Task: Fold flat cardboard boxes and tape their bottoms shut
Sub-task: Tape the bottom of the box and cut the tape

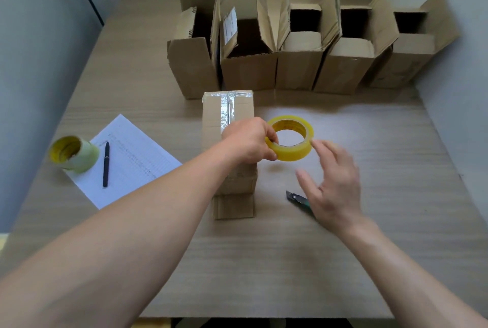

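Note:
A cardboard box (227, 116) stands bottom-up at the table's middle, with clear tape running along its top seam and over its far edge. My left hand (248, 142) reaches across this box and pinches a yellow tape roll (290, 138), holding it in the air just right of the box. My right hand (332, 182) hovers below and right of the roll, fingers spread and relaxed, fingertips close to the roll's rim; it holds nothing.
Several folded boxes (298, 45) with open top flaps stand in a row at the back. A green utility knife (297, 198) lies under my right hand. At the left lie a paper sheet (132, 161), a black pen (106, 164) and a second tape roll (74, 153).

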`<state>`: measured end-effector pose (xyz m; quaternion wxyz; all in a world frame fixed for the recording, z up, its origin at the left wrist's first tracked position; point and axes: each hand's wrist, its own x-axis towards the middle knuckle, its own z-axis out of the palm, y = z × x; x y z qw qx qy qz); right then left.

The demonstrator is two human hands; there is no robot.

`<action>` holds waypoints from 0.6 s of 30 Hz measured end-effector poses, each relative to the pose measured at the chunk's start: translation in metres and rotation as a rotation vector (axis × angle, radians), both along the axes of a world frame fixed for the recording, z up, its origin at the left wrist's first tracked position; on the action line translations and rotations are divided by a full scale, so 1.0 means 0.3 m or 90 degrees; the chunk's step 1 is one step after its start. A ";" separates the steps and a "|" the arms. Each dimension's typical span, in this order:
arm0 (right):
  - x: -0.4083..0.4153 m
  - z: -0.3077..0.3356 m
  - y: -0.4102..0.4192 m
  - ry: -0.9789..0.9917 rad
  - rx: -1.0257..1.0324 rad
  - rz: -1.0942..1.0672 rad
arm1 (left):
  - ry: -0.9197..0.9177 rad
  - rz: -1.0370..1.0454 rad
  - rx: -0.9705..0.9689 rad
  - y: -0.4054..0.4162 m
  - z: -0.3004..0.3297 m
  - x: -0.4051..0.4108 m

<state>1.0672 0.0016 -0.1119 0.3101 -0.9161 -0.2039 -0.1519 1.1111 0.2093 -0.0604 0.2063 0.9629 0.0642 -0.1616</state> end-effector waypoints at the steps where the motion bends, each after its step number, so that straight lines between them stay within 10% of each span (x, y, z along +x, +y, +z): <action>1: 0.041 0.037 0.041 -0.022 -0.044 0.062 | 0.000 -0.006 0.003 0.000 0.000 0.001; 5: 0.152 0.094 0.152 0.103 -0.252 0.210 | -0.009 -0.029 0.027 -0.004 0.005 -0.005; 18: 0.236 0.060 0.227 0.456 -0.204 0.256 | -0.241 -0.106 -0.075 0.065 -0.071 -0.193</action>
